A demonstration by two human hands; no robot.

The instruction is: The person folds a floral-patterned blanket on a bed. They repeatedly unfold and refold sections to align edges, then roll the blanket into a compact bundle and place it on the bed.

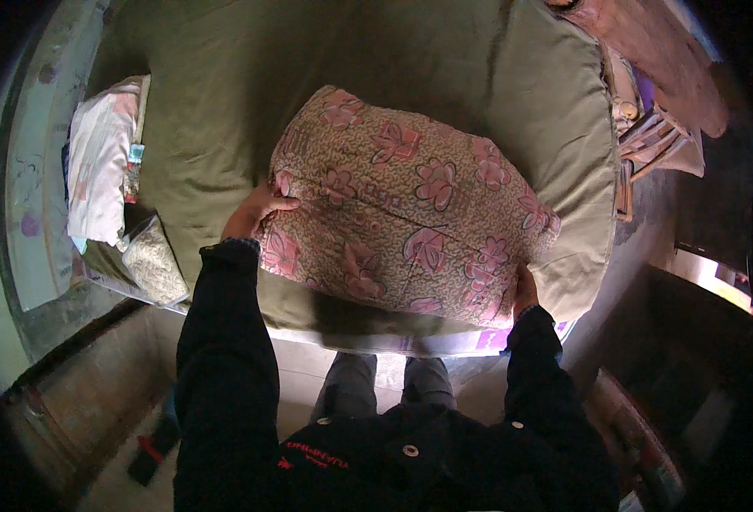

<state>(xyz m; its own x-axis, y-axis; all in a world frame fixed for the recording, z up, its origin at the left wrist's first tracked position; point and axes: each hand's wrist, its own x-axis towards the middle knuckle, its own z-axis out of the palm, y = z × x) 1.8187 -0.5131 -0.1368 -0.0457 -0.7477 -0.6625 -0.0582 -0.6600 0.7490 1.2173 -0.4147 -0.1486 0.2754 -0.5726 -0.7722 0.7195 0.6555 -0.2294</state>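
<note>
A folded quilt [389, 211] with pink flowers on a brown patterned ground is stretched between my two hands over the near side of the bed. My left hand [256, 208] grips its left edge, the thumb lying on top and the fingers hidden beneath. At the lower right edge my right hand [526, 289] holds on, partly covered by the cloth. A crease runs slantwise across the quilt's middle. Beneath it spreads the olive-green sheet [210, 137] of the bed, wrinkled near the left side.
A white and pink pillow [101, 169] lies at the bed's left end, near a small cream quilted pad [156, 262]. On the right stand a wooden chair [655, 144] and a large brown covered object [658, 57]. Dark furniture [658, 320] is at the lower right.
</note>
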